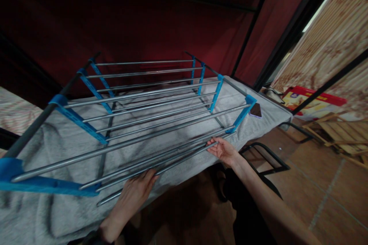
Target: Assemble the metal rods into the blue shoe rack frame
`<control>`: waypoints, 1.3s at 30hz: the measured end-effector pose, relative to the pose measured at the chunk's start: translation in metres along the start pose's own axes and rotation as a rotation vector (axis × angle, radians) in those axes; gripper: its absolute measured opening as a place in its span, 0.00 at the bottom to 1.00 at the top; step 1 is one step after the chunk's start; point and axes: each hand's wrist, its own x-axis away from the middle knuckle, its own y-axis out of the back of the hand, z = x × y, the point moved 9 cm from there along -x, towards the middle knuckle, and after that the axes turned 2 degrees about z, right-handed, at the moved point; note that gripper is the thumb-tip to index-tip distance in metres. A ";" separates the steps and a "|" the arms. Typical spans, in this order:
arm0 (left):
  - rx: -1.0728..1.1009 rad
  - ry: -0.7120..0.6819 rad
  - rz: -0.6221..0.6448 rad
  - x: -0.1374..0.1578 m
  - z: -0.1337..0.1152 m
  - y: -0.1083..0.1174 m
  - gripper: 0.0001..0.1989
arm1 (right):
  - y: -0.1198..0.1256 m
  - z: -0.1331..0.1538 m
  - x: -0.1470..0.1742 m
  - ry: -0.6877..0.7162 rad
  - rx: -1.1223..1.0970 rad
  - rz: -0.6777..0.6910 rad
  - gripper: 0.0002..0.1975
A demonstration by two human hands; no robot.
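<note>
A rack of grey metal tubes and blue plastic brackets [103, 138] lies on its side on a grey blanket [244, 130]. Along its near edge runs a loose metal rod [185, 159], apart from the brackets. Both hands are on this rod. My left hand [138, 189] is closed over it left of the middle, with part of the fingers hidden. At the rod's right end, my right hand [221, 150] has its curled fingers around the tip. The rack's near fixed bars are just beyond my fingertips.
A phone [255, 110] lies on the blanket, right of the rack. Black bed posts [250, 34] and a dark red curtain [161, 19] stand behind. A black metal chair frame [267, 157], a wooden slatted piece [339, 134] and a red-yellow box [313, 101] are at right.
</note>
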 end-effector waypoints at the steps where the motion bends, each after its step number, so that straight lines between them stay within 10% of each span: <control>1: 0.013 0.004 -0.007 0.000 0.000 0.000 0.13 | 0.000 -0.001 0.000 -0.002 0.004 0.008 0.05; 39: -0.045 0.026 -0.122 0.009 0.008 0.018 0.14 | 0.047 0.052 0.003 0.202 -0.199 -0.177 0.11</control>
